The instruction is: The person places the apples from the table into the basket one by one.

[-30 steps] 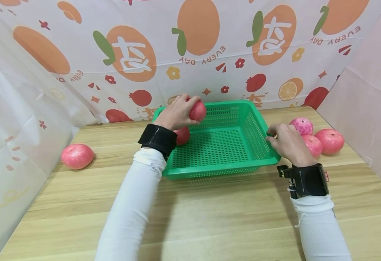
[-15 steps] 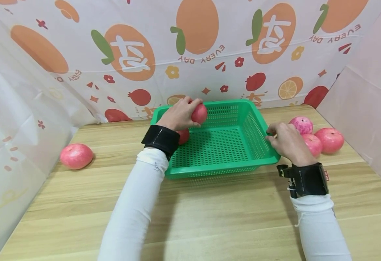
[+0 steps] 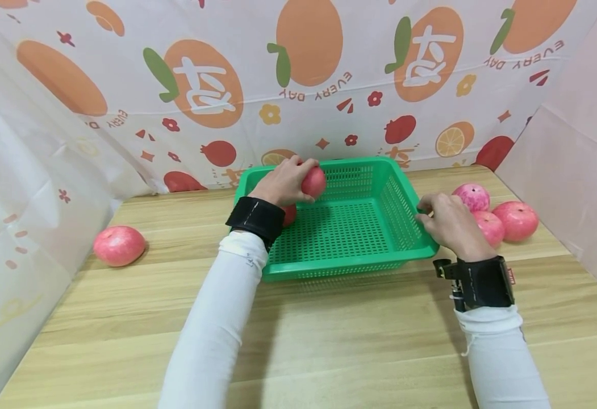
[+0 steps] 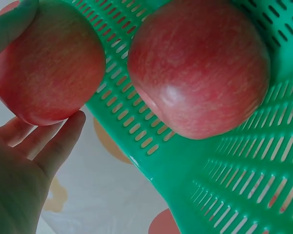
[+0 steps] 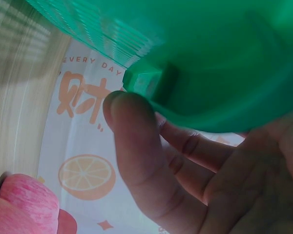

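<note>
My left hand (image 3: 282, 182) grips a red apple (image 3: 316, 183) over the left part of a green plastic basket (image 3: 349, 261). In the left wrist view, the thumb and fingertips lie around this held apple (image 4: 53, 63). A second red apple (image 4: 198, 68) sits inside the basket at its left end, partly hidden behind my left wrist in the head view. At the basket's right side, my right hand (image 3: 450, 221) holds the rim. The right wrist view shows the thumb at the green rim (image 5: 205, 124), with the other fingers beneath it.
Close to my right hand, a pinkish apple (image 3: 473, 197) and two redder apples (image 3: 517, 221) form a group on the wooden table (image 3: 339, 341). Another apple (image 3: 119, 245) lies alone on the left. A fruit-printed cloth (image 3: 308, 113) hangs behind the basket.
My left hand has moved slightly right and down with the apple, lower over the basket. My right hand and the basket stay nearly where they were.
</note>
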Demonstrator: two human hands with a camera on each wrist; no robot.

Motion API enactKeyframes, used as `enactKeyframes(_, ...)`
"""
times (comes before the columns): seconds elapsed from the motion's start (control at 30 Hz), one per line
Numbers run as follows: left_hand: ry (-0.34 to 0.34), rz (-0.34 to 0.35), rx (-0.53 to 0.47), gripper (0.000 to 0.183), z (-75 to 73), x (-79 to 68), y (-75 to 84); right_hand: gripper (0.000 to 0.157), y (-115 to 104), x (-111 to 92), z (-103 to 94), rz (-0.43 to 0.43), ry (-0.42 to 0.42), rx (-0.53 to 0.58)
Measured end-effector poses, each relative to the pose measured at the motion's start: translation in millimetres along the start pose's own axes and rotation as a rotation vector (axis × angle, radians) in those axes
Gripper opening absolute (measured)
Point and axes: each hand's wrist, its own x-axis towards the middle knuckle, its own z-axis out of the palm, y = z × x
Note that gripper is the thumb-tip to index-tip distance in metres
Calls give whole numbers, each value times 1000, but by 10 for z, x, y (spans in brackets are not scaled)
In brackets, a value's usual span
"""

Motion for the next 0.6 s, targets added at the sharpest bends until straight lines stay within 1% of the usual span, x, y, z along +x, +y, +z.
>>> enactKeyframes(0.13, -4, -5, -5, 74, 13, 12, 12, 19, 4, 1, -4, 1, 0, -7)
enactKeyframes(0.33, -33, -21, 4, 73, 41, 10, 5, 19, 5, 8, -6, 6, -8, -5)
enactKeyframes(0.43, -32, -24, 6, 73, 49, 4, -9, 19, -5, 14, -1, 5, -10, -1)
enactKeyframes(0.6, -26, -12, -1, 73, 58, 14, -8, 19, -5, 17, -4, 12, -15, -1)
